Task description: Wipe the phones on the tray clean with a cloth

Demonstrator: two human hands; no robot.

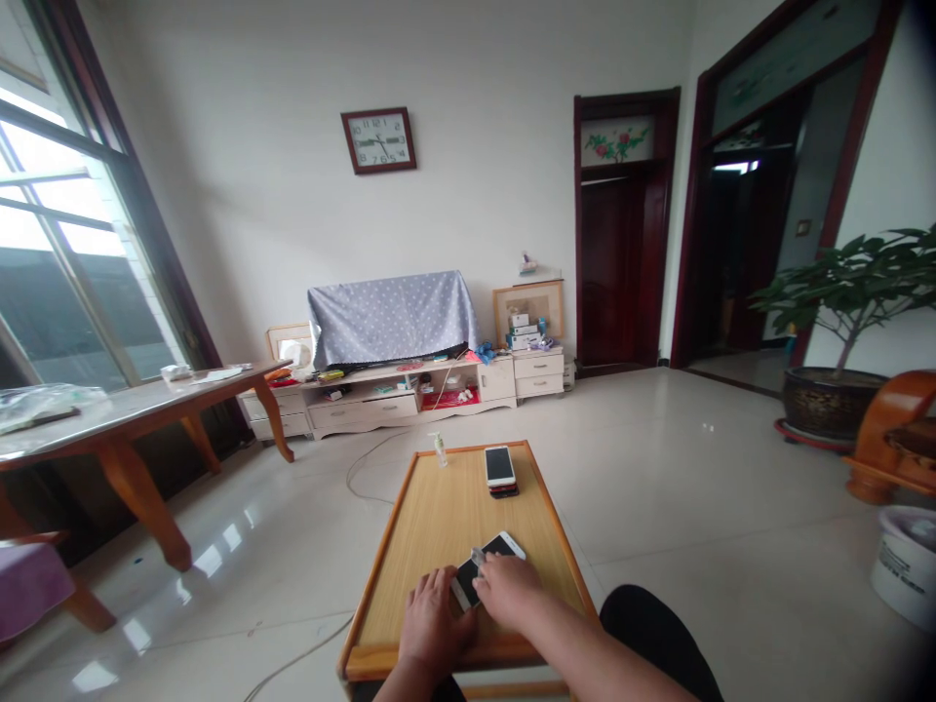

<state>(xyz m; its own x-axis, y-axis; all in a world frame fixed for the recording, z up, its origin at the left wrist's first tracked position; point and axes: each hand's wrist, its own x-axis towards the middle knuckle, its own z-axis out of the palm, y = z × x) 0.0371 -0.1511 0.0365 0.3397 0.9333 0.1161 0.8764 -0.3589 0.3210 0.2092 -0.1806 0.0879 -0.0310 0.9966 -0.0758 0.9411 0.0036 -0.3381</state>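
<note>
While phone point(504, 545) lies beneath right fingers point(491, 577), left fingers point(442, 578) at one end

The wall clock point(378, 142) bears numerals point(376, 124) such as 12 and 4; lettering point(904, 567) on the white bucket point(893, 591) is illegible.

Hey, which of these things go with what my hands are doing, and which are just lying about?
Part of the job:
phone, under your left hand
small grey wad, at your right hand
small table
perhaps the pump bottle and second phone

Apparently just about:
wall clock
potted plant
bucket
spotted cloth
</note>
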